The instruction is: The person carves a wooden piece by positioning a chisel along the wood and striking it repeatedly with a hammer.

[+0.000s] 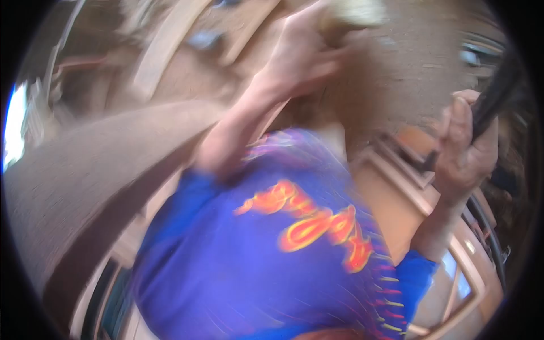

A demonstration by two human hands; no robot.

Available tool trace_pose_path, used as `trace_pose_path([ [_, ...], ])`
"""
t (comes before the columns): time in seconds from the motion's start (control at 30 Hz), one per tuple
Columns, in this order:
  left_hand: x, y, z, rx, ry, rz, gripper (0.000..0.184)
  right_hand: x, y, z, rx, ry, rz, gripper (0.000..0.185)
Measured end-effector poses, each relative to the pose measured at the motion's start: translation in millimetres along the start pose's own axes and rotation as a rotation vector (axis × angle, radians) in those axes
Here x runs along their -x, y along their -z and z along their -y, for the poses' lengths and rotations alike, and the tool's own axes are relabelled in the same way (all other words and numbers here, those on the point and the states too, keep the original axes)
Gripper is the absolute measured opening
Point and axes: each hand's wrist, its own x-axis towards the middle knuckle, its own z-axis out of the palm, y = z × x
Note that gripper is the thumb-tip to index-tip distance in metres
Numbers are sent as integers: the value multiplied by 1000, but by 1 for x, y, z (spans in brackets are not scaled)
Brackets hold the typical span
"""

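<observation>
Blurred by motion, my left hand (309, 48) is at the top centre, its fingers around a pale yellowish object (357, 12) that is too smeared to name. At the right, my right hand (467, 141) is wrapped round a long dark bar-like object (498, 93), which runs up toward the upper right edge. Between the two arms is my blue shirt (272, 260) with orange and yellow lettering.
A large curved wooden piece (107, 164) spans the left side. Wooden strips (170, 45) lie at the upper left. Wooden frames (405, 164) are beside my right forearm, with another framed piece (473, 283) at the lower right.
</observation>
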Motion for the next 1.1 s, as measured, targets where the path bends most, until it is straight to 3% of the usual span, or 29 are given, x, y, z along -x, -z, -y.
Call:
trace_pose_path([
  [0.03, -6, -8, 6, 2, -57, -3, 27, -9, 1, -4, 1, 55, -30, 20],
  [0.1, 8, -14, 14, 40, -95, 2, 35, -3, 0, -7, 371, 112, 416, 12],
  [0.13, -4, -5, 7, 76, 227, 167, 38, -7, -2, -9, 380, 143, 396, 12],
  [0.2, -3, 10, 3, 101, 193, 99, 38, -14, -10, 11, 179, -17, 249, 13],
  [0.23, 12, -3, 2, 125, 174, 35, 39, -6, 3, 5, 185, 15, 268, 13],
  [0.3, 17, 9, 15, 153, 94, -9, 30, -7, -2, 8, 14, 29, 3, 16],
  [0.37, 15, 11, 10, 174, 91, 69, 28, -8, 0, 5, -130, 9, -2, 16],
  [0.4, 16, 15, 16, 205, 98, 110, 41, -6, -9, 3, 118, 126, 96, 16],
  [0.43, 17, 18, 19, 208, 93, 111, 41, -3, -14, 1, 372, 243, 192, 17],
  [0.5, 19, 25, 22, 103, 14, 159, 39, 5, -27, 1, 512, 309, 310, 18],
  [0.53, 16, 14, 18, 118, -186, -78, 36, 9, -32, -1, 420, 242, 261, 20],
  [0.57, 12, 4, 16, 119, -184, -79, 36, 11, -36, -5, 326, 176, 220, 21],
  [0.63, 2, -17, 7, 145, -61, -338, 36, 11, -36, -20, 292, 135, 178, 25],
  [0.73, -26, -15, -40, 87, -369, -464, 38, 12, -34, -26, -14, -216, -4, 31],
  [0.8, -44, -12, -98, 185, -270, -445, 26, 14, -27, -31, -129, -300, -41, 29],
  [0.87, -53, -16, -105, 223, -221, -438, 26, 17, -23, -40, -255, -379, -83, 28],
  [0.97, -54, -5, -56, 338, -211, -116, 27, 28, -18, -52, -213, -402, -102, 26],
  [1.03, -48, -5, -42, 346, 98, -20, 26, 36, -15, -58, -173, -429, -96, 26],
  [1.1, -46, -14, -11, 271, -13, -78, 23, 39, -11, -66, -170, -446, -88, 26],
])
